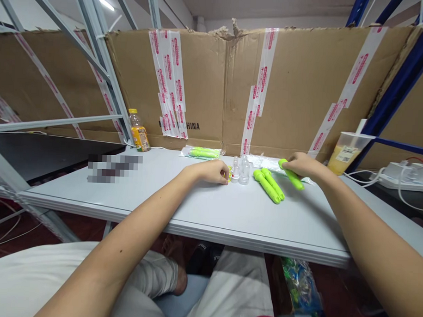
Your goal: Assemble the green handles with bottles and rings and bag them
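- Right hand (299, 165) grips a green tube (295, 180) by its end, right of two more tubes (268, 187).
- Left hand (214, 171) curls beside clear bottles (245, 172), its hold unclear.
- Pinching firmly should prevent slips.

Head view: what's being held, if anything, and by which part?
Right hand holds a lime green plastic stick near its far end; left hand, cannot be told.
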### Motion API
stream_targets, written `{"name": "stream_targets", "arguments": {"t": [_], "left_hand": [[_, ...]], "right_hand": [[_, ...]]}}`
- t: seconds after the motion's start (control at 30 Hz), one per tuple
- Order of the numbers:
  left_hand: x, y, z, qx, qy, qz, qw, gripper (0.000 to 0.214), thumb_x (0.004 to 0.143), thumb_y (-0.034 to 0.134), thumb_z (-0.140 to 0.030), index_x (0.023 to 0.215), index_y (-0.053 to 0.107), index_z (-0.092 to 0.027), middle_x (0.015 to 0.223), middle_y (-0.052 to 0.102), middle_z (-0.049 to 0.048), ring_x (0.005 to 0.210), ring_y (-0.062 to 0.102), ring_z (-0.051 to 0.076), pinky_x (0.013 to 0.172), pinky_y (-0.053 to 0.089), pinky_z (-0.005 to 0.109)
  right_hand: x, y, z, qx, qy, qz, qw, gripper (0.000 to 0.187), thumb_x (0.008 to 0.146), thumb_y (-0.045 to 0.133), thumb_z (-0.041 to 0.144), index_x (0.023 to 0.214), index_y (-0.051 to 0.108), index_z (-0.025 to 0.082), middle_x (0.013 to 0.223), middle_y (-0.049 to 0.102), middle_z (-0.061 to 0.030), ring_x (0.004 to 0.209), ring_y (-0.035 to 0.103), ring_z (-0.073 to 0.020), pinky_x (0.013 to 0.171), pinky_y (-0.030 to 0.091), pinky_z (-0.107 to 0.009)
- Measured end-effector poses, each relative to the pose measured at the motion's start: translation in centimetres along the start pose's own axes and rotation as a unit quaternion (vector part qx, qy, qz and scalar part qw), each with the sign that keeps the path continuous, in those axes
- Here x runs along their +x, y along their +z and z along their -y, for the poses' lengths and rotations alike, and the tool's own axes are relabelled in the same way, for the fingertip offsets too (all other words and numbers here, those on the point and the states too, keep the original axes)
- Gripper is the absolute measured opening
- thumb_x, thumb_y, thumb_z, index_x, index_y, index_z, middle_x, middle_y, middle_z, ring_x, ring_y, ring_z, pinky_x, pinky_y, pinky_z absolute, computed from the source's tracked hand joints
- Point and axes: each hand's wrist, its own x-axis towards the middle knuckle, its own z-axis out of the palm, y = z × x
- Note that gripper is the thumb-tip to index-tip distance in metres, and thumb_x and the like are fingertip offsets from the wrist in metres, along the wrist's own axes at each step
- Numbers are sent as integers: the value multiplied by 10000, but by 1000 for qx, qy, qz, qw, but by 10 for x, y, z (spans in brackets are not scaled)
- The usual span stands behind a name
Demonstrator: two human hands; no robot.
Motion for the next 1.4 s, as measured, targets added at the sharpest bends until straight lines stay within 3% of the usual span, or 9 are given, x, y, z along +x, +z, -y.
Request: {"name": "stream_targets", "arguments": {"t": [0.13, 0.2, 0.33, 0.43, 0.57, 0.67, 0.87, 1.1, 1.4], "left_hand": [[0, -5, 7, -45, -4, 19, 999, 116, 727, 646, -296, 726, 679, -186, 722, 665, 8, 675, 559, 147, 615, 370, 266], [-3, -12, 12, -130, 9, -28, 991, 139, 746, 665, -312, 726, 650, -175, 699, 621, 7, 654, 521, 135, 611, 372, 265], [-9, -25, 13, -378, 57, -175, 907, 306, 801, 706, -450, 789, 594, -165, 686, 509, -1, 583, 423, 94, 549, 364, 252], [-8, -24, 1, -459, 97, -173, 866, 419, 760, 761, -527, 793, 583, -149, 641, 444, -21, 551, 382, 72, 511, 333, 232], [-2, -15, -21, -478, 135, -133, 858, 459, 762, 753, -559, 817, 580, -138, 577, 409, -51, 512, 366, 63, 484, 316, 222], [-1, -11, -30, -485, 145, -100, 857, 454, 780, 735, -558, 836, 584, -133, 582, 424, -53, 504, 366, 58, 485, 312, 218], [-3, -10, -29, -464, 131, -58, 874, 450, 795, 721, -554, 835, 581, -127, 640, 483, -29, 514, 391, 54, 500, 320, 222], [-5, -12, -31, -443, 137, -31, 885, 429, 809, 710, -538, 837, 573, -133, 684, 471, -24, 565, 407, 65, 517, 345, 223], [0, -9, -27, -462, 132, -71, 874, 436, 775, 746, -534, 826, 549, -148, 663, 438, -48, 543, 378, 57, 498, 320, 217]], "right_hand": [[-19, -10, 13, 203, -59, 6, 977, 362, 715, 725, 238, 1042, 584, 173, 719, 679, -76, 556, 672, -239, 469, 539, -340], [-30, -7, 21, 289, -112, 41, 950, 373, 721, 707, 211, 1072, 583, 188, 710, 654, -41, 556, 658, -214, 454, 528, -317], [-55, 11, 39, 311, -198, 139, 919, 406, 781, 672, 230, 1172, 569, 191, 565, 567, 31, 413, 508, -133, 363, 403, -246], [-70, 27, 50, 302, -242, 214, 897, 496, 825, 670, 276, 1291, 518, 198, 697, 654, -7, 438, 507, -114, 357, 365, -226], [-77, 41, 54, 262, -291, 277, 877, 699, 895, 624, 312, 1506, 297, 218, 863, 722, -58, 463, 543, -109, 415, 417, -241], [-74, 45, 51, 249, -298, 273, 880, 782, 906, 623, 327, 1553, 192, 245, 889, 726, -54, 464, 550, -106, 435, 438, -245], [-68, 44, 48, 199, -332, 264, 883, 563, 917, 596, 347, 1449, 434, 257, 840, 694, -24, 459, 521, -95, 399, 403, -225], [-72, 42, 50, 170, -332, 242, 896, 526, 901, 601, 320, 1406, 483, 236, 763, 652, 2, 453, 489, -88, 394, 393, -210], [-72, 53, 58, 201, -228, 189, 934, 486, 876, 610, 296, 1352, 525, 252, 649, 529, 37, 380, 440, -96, 324, 344, -219]]}}
